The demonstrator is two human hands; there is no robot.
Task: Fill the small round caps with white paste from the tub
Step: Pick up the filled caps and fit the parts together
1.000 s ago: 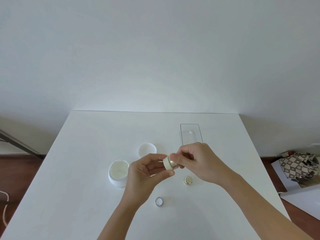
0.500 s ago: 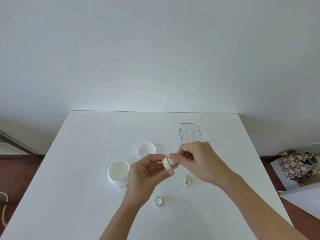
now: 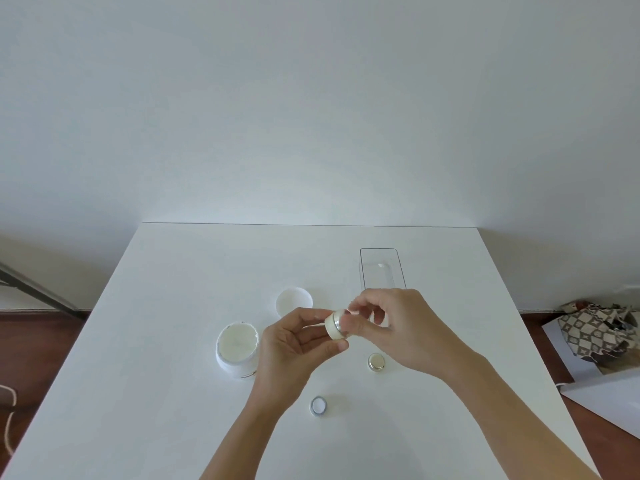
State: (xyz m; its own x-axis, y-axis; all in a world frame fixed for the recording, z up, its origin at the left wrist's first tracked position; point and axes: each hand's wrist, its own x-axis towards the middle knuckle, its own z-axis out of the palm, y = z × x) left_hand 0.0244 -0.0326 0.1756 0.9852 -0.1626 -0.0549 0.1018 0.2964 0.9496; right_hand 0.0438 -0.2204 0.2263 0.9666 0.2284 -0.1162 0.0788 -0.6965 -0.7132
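Head view: tub [image 3: 237, 348], lid [image 3: 294, 301], clear tray [image 3: 381, 268] flank hands.

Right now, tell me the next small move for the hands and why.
Probably carry the small cream-and-silver round jar over to the open white tub of paste. The left hand pinches the jar in the air, the right hand works at its other end, and the tub's round white lid already lies off on the white table. Whether the jar is open is unclear.
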